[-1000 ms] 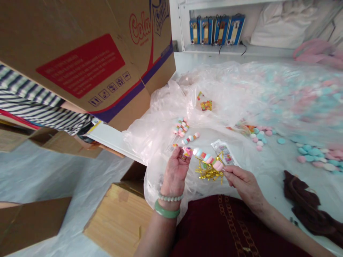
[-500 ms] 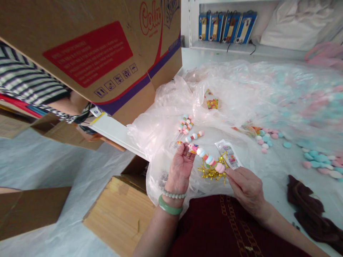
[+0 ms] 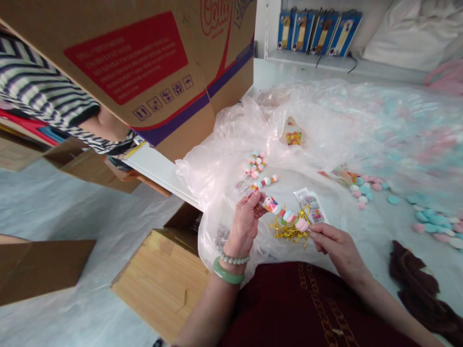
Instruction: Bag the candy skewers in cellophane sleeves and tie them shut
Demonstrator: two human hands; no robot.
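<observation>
The left hand (image 3: pixel 246 219) grips a printed wrapper (image 3: pixel 270 204) at one end of a candy skewer (image 3: pixel 289 216), already threaded; the right hand (image 3: pixel 336 243) pinches the other end. Its nearest candies look uncovered, above gold tinsel (image 3: pixel 287 232).

A big cardboard box (image 3: pixel 144 29) printed "Cola" rises at the upper left, with a person's striped sleeve (image 3: pixel 47 82) beside it. Blue packs (image 3: pixel 321 31) stand on a white shelf (image 3: pixel 300 59), left of a white bag (image 3: pixel 408 38). A dark brown cloth (image 3: pixel 415 274) lies crumpled at the right. Below, a wood-coloured box (image 3: pixel 162 279) rests near the floor (image 3: pixel 119 231).
</observation>
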